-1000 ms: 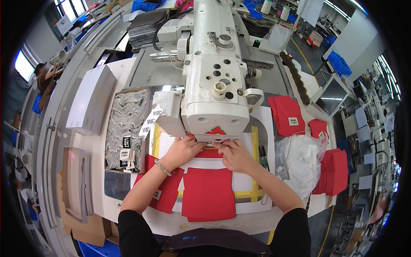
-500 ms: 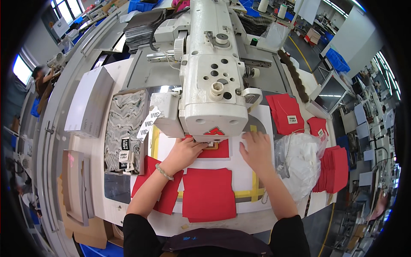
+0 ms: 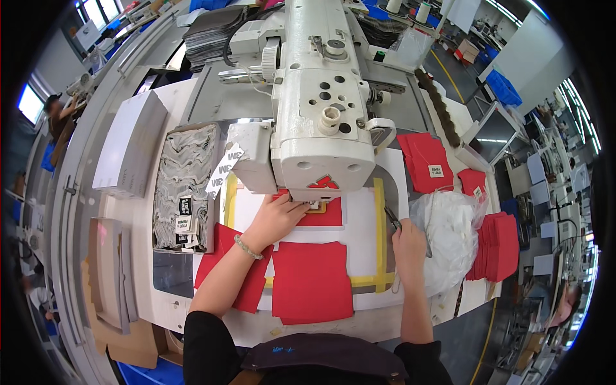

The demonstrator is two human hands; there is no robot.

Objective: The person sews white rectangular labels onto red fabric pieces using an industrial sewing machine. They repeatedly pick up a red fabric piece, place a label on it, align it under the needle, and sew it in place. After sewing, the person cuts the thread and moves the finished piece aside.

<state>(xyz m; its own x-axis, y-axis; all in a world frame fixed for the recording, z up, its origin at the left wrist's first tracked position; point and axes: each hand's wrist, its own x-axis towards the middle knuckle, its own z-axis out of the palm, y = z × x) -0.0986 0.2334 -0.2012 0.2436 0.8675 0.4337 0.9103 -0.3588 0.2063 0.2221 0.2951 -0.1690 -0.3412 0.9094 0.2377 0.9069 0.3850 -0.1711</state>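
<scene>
Fabric piece (image 3: 321,219), red and flat, lies beneath the head of the white sewing machine (image 3: 298,125) in the head view, on a white sheet (image 3: 362,239) edged with yellow tape (image 3: 379,234). A small yellowish frame (image 3: 323,207) sits on the red cloth, near the machine's base. The left hand (image 3: 277,221) rests over the cloth's left part, fingers extended and not curled round anything, their tips beside the frame; a beaded bracelet (image 3: 248,249) circles that wrist. The right hand (image 3: 410,247), well apart to the right, is closed round what look like thread snips (image 3: 392,217), dark and slender, though the fingers hide much of them. Nearer the person is a stack of red fabric (image 3: 311,282); more red pieces (image 3: 215,255) lie partly under the left forearm. At left stand a tray of labels (image 3: 186,173) and a white carton (image 3: 131,147). Just beside the right hand sits a clear plastic bag (image 3: 449,224) of white material, with red stacks (image 3: 497,247) beyond it.
</scene>
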